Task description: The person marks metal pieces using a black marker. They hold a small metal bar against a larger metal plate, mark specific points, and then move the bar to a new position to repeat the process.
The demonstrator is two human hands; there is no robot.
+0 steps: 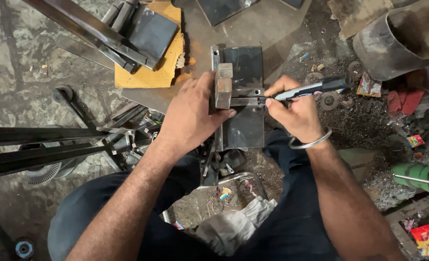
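Both hands clamp: left on metal block, right on marker (red wrapper nearby).

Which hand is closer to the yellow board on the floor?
Left. The left hand grips a metal block just right of the yellow board; the right hand, holding a marker, is farther right.

Your left hand sits on the metal block, which rests on the flat plate. Your right hand is just right of it, marker tip touching the crossbar. Big pipe sits far right, behind.
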